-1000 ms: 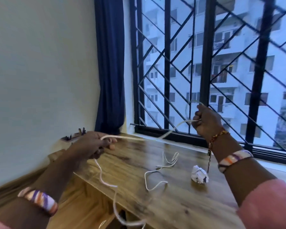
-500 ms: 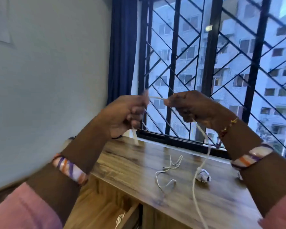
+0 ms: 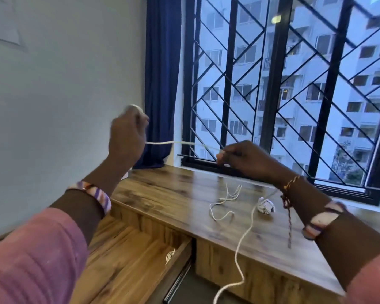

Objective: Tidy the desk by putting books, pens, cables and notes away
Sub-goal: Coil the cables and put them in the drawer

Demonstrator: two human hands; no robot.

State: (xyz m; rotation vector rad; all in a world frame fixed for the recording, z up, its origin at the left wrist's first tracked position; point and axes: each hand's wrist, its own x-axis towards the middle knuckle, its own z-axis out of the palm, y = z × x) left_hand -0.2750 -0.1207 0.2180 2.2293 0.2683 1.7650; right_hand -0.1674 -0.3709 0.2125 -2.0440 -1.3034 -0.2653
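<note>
A long white cable [image 3: 246, 240] runs taut between both raised hands. My left hand [image 3: 127, 134] is closed on it near the wall, with a loop showing above the fist. My right hand [image 3: 244, 156] pinches it above the wooden desk [image 3: 184, 191]; from there the cable drops past the desk's front edge. A second, thinner white cable [image 3: 223, 200] lies loose on the desk. A crumpled paper ball [image 3: 266, 205] sits just to its right.
An open wooden drawer [image 3: 145, 249] below the desk at the left holds a small white coiled cable [image 3: 169, 255]. A barred window [image 3: 272, 84] and a blue curtain [image 3: 162, 84] stand behind the desk. A grey wall is on the left.
The hands, together half a second ago, have drawn apart: the left went up and left, the right down and right. The cable between them is now pulled straight.
</note>
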